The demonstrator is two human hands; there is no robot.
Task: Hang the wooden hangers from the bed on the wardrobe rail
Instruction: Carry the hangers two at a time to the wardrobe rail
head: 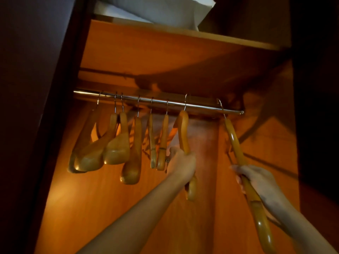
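A chrome wardrobe rail runs across the open wardrobe above me. Several wooden hangers hang from its left half. My left hand is closed around another wooden hanger whose hook sits over the rail right of the middle. My right hand grips a long wooden hanger near the rail's right end. This one is tilted, with its hook at the rail and its lower end reaching toward the bottom of the view.
A wooden shelf lies just above the rail, with white folded fabric on top. Dark wardrobe sides close in on the left and right. The orange back panel is lit below the hangers.
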